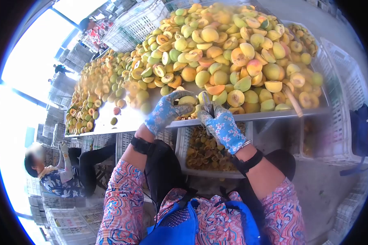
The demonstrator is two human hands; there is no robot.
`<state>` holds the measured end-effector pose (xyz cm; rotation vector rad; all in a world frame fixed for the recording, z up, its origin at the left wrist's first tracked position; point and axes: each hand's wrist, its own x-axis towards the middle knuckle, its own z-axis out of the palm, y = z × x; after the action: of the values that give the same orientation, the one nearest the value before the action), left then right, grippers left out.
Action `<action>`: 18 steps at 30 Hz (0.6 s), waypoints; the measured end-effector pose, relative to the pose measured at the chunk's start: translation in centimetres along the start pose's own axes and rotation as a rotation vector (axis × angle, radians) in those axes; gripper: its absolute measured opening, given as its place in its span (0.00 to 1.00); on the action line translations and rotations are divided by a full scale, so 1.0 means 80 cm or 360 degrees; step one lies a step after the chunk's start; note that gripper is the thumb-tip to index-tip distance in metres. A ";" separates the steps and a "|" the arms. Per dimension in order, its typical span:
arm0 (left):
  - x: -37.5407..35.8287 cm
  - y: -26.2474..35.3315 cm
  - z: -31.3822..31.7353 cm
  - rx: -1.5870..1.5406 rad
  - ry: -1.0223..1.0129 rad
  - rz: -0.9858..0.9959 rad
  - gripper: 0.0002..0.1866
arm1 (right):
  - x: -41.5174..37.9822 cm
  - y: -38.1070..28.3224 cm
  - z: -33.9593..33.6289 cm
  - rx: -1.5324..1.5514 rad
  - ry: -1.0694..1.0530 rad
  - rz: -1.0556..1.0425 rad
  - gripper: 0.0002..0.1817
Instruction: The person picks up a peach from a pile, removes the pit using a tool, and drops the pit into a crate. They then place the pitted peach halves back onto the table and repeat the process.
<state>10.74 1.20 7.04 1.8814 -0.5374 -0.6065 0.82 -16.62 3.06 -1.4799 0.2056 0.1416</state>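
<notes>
Halved yellow-green fruit (pixel 208 45) lies heaped on a metal table (pixel 141 125) in front of me. Near the table's front edge, my left hand (pixel 169 108), in a blue floral glove with grey fingers, curls around a greenish-yellow fruit (pixel 187 101). Just right of it, my right hand (pixel 221 122), gloved the same way, is closed on a metal tool (pixel 207 105) that points up toward the heap. The tool's tip is close to the held fruit; whether they touch is unclear.
Below the table edge is a crate (pixel 208 174) of fruit pieces. A wooden handle (pixel 292 100) leans on the heap at right. White crates (pixel 339 94) stand at the right. One person (pixel 65 175) sits at the left; another (pixel 96 32) is beyond the table.
</notes>
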 end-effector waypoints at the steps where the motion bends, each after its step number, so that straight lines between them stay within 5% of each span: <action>1: -0.013 0.002 0.013 -0.0110 0.0011 0.0045 0.19 | 0.004 0.004 0.005 0.0000 -0.0004 -0.0002 0.13; 5: -0.022 -0.041 0.055 -0.0561 0.0391 0.0174 0.15 | 0.012 0.025 0.025 0.0177 -0.0007 -0.0166 0.13; 8: -0.025 -0.055 0.084 -0.0678 0.0554 0.0254 0.15 | 0.010 0.026 0.022 -0.0582 0.0223 -0.0544 0.15; 13: -0.018 -0.090 0.092 -0.0268 0.0568 0.0338 0.17 | 0.009 0.042 0.022 -0.0530 0.0184 -0.0609 0.17; 15: -0.020 -0.090 0.095 -0.0756 0.0716 0.0210 0.17 | -0.001 0.034 0.021 -0.0488 0.0108 -0.0576 0.17; 17: -0.024 -0.072 0.087 -0.0979 0.0840 0.0056 0.17 | -0.006 0.031 0.022 -0.0416 -0.0155 -0.0200 0.13; 18: -0.031 -0.058 0.081 -0.1058 0.0897 -0.0080 0.19 | -0.005 0.036 0.016 -0.0544 -0.0202 -0.0469 0.15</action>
<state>5.18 -0.17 0.97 1.3366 0.0853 -0.2159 -0.14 -15.06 0.49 -1.8158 -0.1480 0.0323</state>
